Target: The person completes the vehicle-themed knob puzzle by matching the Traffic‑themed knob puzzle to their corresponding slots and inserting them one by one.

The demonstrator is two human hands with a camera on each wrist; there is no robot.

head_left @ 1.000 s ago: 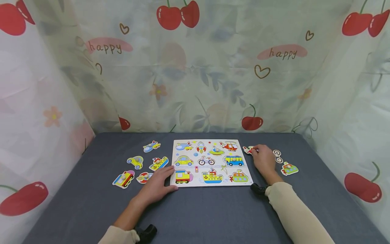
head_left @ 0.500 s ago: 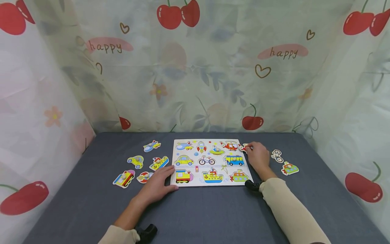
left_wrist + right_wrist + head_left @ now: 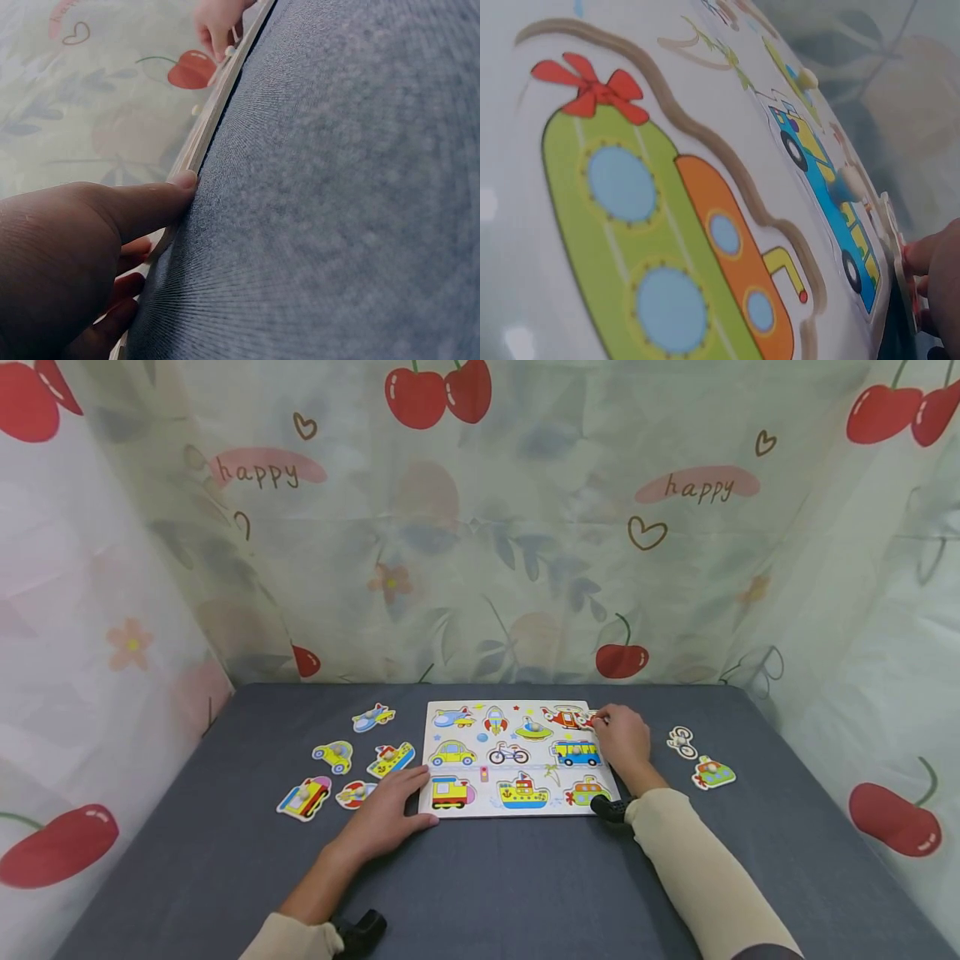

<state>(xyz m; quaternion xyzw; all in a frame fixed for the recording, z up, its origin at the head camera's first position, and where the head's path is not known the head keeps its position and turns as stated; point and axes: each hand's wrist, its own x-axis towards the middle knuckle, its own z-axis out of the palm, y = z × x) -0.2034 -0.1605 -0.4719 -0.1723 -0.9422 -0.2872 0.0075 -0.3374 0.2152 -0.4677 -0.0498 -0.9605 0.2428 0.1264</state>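
A white puzzle board (image 3: 486, 797) with printed vehicles lies mid-table. My left hand (image 3: 386, 810) rests at its lower left corner, thumb on the front edge and fingers along the left side. My right hand (image 3: 624, 739) pinches a red helicopter puzzle piece (image 3: 589, 721) at the board's upper right corner, overlapping the printed helicopter slot; the fingers hide part of it. In the right wrist view, the bus piece (image 3: 829, 195) sits in the board with its knob up. The flying saucer piece (image 3: 533, 729) is also on the board.
Left of the board lie a plane piece (image 3: 373, 718), a car piece (image 3: 333, 757), a ship piece (image 3: 392, 761), a train piece (image 3: 305, 799) and a round-looking piece (image 3: 354, 795) close to my left hand. A bicycle piece (image 3: 682, 742) and submarine piece (image 3: 712, 773) lie right.
My right hand has moved left with the helicopter piece, from the table right of the board to over its upper right corner. My left hand has stayed in place.
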